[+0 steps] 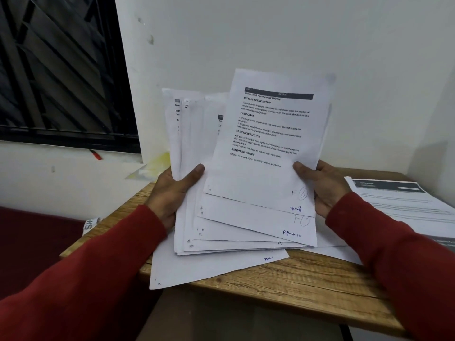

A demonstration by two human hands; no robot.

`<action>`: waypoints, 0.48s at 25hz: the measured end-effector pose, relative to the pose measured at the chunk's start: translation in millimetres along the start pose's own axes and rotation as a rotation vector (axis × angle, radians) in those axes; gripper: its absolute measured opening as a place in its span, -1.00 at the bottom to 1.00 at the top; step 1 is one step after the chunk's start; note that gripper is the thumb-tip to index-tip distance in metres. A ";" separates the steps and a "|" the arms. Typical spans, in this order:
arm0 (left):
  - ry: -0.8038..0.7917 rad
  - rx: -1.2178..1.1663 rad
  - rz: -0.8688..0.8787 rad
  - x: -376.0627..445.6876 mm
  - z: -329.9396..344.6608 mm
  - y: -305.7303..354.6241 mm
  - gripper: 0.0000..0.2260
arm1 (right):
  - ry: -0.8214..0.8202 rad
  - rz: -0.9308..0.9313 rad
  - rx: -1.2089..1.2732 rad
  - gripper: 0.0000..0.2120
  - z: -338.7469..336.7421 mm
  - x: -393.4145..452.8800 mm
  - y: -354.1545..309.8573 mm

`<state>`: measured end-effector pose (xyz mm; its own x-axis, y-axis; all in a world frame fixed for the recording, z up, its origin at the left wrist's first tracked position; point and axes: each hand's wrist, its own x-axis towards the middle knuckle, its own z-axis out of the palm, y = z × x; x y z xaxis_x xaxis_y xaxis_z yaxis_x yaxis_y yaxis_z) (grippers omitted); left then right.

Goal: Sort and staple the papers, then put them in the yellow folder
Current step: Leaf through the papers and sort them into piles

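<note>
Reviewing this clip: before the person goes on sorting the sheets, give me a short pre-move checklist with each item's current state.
1. Left hand grips the fanned stack of papers, thumb on top: ok.
2. Right hand holds the front sheet at its right edge: ok.
3. Handwritten page numbers readable on the top sheets' lower corners: ok; the lower ones are cut off or hidden: not ok.
4. Stack edges squared for stapling: not ok, sheets are splayed.
5. Loose sheet on the wooden table overhangs the front edge: not ok.
6. Stapler within view: not ok. Yellow folder: cannot tell, only something yellow behind the left hand.
</note>
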<state>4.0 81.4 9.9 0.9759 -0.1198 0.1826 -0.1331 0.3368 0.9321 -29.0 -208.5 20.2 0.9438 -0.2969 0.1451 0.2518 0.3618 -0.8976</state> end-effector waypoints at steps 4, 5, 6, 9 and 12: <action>0.000 -0.037 -0.010 2.4 -3.5 -0.7 -0.65 | 0.099 -0.044 -0.001 -0.78 -11.0 4.9 -12.6; 0.006 -0.043 -0.014 3.1 -4.6 -1.1 -0.63 | 0.158 -0.075 -0.002 -0.79 -16.4 7.4 -18.3; 0.017 -0.048 -0.016 4.4 -5.7 -1.9 -0.63 | 0.229 -0.113 0.007 -0.82 -23.3 10.0 -24.7; 0.064 -0.053 0.004 8.7 -7.2 -4.2 -0.64 | 0.433 -0.197 0.092 -0.85 -43.3 15.3 -39.8; 0.056 -0.043 0.015 9.7 -8.8 -5.7 -0.64 | 0.471 -0.187 0.087 -0.84 -49.5 18.7 -40.8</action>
<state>15.7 86.5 3.6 0.9821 -0.0624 0.1778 -0.1416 0.3786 0.9147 -32.2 -272.6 38.9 0.6871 -0.7223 0.0783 0.4427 0.3308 -0.8334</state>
